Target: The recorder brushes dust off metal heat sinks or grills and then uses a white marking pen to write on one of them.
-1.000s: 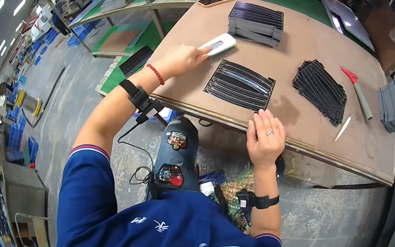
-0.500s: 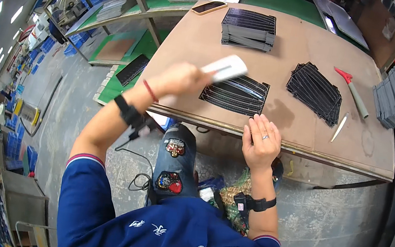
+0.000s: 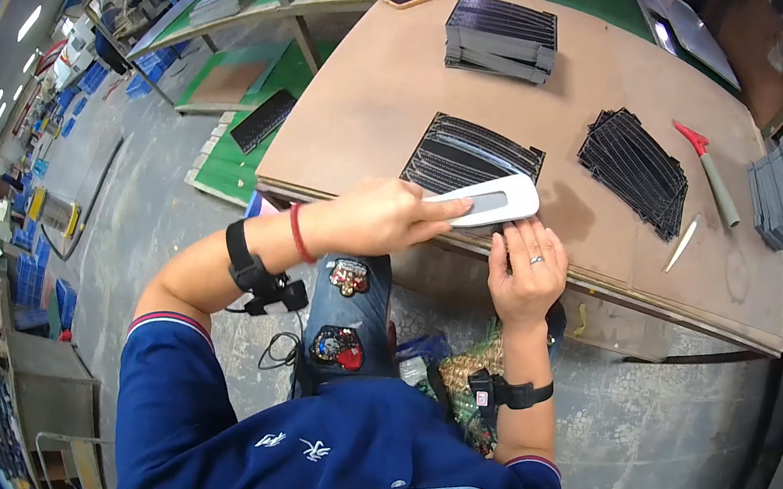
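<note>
Your left grip (image 3: 390, 216) is clamped on the white handheld tool (image 3: 523, 191), which extends from it over the near part of the black striped panel (image 3: 461, 144). Your right grip (image 3: 529, 274), fingers extended and thumb apart, is at the tabletop (image 3: 360, 110) edge, just beside the tool's far end.

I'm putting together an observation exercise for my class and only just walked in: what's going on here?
A person at a brown-topped workbench grips a white, oblong tool with a grey inset in the left hand, across the near part of a black rectangular sheet with pale lines. The right hand is open beside the tool's tip; whether its fingers touch the sheet is unclear. A fanned pile of black, lined sheets lies to the right.
</note>
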The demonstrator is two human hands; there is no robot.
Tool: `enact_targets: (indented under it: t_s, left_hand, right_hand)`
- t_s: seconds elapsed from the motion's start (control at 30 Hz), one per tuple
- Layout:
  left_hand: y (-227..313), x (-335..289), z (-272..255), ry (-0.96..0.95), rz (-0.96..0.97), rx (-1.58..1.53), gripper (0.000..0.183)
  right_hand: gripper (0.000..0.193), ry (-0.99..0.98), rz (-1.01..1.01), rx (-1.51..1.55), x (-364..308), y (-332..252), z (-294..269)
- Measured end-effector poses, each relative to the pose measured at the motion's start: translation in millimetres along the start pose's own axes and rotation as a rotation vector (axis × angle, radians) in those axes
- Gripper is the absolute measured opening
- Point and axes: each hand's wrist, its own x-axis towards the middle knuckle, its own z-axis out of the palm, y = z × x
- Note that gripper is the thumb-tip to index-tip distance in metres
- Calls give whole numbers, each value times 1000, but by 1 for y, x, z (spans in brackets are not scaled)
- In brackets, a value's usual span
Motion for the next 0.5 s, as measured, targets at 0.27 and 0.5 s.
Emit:
enact_targets:
  t_s: [0.27,0.5]
  left_hand:
    - [-103,-1,-25,105,-387,132,35]
    - [-52,5,6,43,-175,15,33]
  right_hand:
    - [14,1,-17,42,-1,0,5]
    - [14,6,-13,15,-3,3,-2]
